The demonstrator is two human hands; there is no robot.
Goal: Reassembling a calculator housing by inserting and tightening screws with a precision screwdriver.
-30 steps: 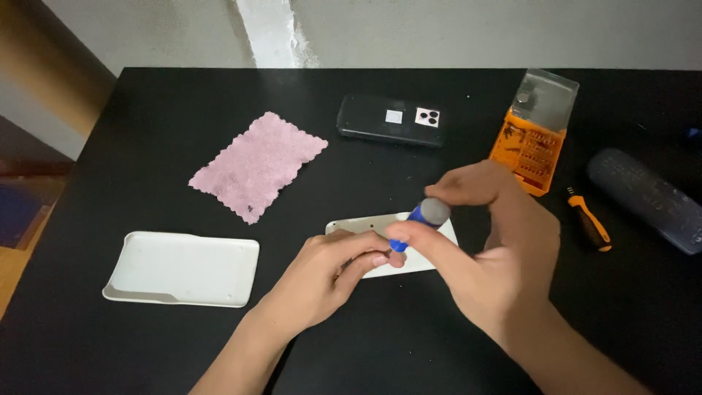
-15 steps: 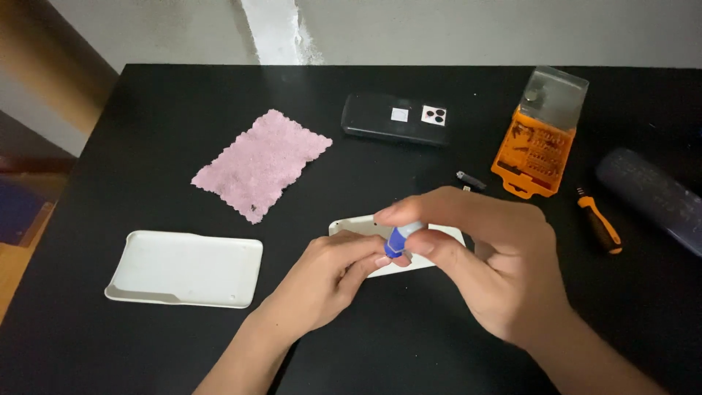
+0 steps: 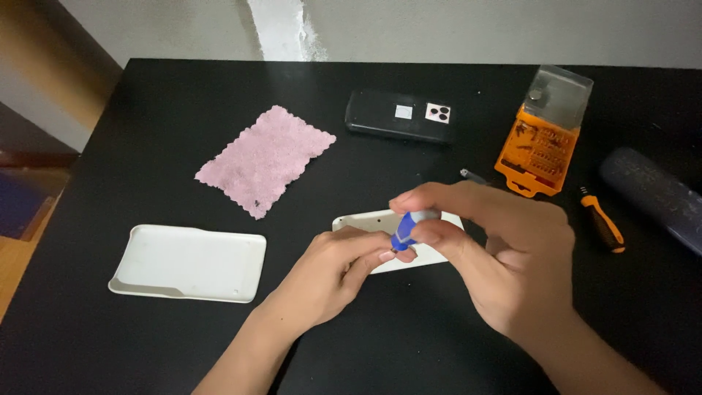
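Beneath both hands, on the black tabletop [image 3: 146, 344], lies a white panel [image 3: 431, 252]; left hand [image 3: 329, 274] presses it, fingers curled. Right hand [image 3: 504, 256] pinches a blue screwdriver [image 3: 404, 230] upright; tilting risks slipping off the screw.

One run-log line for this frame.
left hand: steadies white panel | right hand: holds blue screwdriver on it | nearby: white cover, pink cloth
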